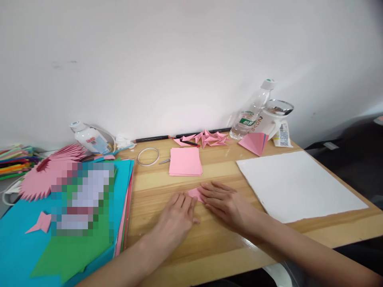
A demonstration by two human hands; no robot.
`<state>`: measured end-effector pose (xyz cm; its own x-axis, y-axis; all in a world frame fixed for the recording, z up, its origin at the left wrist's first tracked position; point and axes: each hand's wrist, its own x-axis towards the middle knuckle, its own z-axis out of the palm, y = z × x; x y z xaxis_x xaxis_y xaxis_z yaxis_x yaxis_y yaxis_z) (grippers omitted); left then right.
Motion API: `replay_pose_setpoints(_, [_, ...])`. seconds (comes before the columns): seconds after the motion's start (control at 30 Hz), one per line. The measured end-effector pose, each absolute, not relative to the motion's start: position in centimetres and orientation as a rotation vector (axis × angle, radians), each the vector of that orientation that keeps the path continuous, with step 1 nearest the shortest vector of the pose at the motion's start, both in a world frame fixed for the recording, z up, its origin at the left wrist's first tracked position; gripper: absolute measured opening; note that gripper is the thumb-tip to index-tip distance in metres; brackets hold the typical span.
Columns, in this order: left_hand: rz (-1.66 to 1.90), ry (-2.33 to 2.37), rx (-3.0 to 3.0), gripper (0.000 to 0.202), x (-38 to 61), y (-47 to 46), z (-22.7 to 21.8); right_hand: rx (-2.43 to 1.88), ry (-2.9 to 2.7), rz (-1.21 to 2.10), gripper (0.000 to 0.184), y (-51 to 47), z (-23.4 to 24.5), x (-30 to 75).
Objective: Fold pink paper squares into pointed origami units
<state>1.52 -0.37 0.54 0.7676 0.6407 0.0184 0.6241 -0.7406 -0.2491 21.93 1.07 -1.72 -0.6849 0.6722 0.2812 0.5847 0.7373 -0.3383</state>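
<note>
A small folded piece of pink paper [195, 194] lies on the wooden table, partly covered by my fingers. My left hand [179, 213] is closed at its left side, with bent fingers pressed together on the paper and the thumb showing below. From the right, my right hand [223, 201] rests flat over the paper's other side, fingers stretched out. Just beyond them sits a stack of square pink paper sheets [185, 161]. Further back are several folded pink paper pieces [209, 138].
White board [299, 185] on the right. Behind it stand a water bottle [251, 111], a white cup [271, 119] and a pink paper cone [254, 143]. A ring [149, 156] lies left of the stack. Blue sheets [14, 239] and a pink spiky paper form [49, 173] fill the left.
</note>
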Motion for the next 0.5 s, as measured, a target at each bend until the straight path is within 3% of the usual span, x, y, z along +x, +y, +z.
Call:
replay_pose_setpoints(0.2, [0.115,-1.004,-2.697,0.047,1.7,-0.6,0.7,-0.920,-2.628,0.358,0.031,1.2,-1.5,22.4])
replay_pose_setpoints(0.4, [0.158,-0.994,-2.716,0.046,2.1,-0.4,1.0,-0.809,-2.814,0.374,0.052,0.7,-0.8,24.5])
replay_pose_setpoints(0.5, [0.204,-0.980,-2.717,0.051,2.2,-0.3,1.0,-0.843,-2.876,0.305,0.051,0.4,-0.4,25.7])
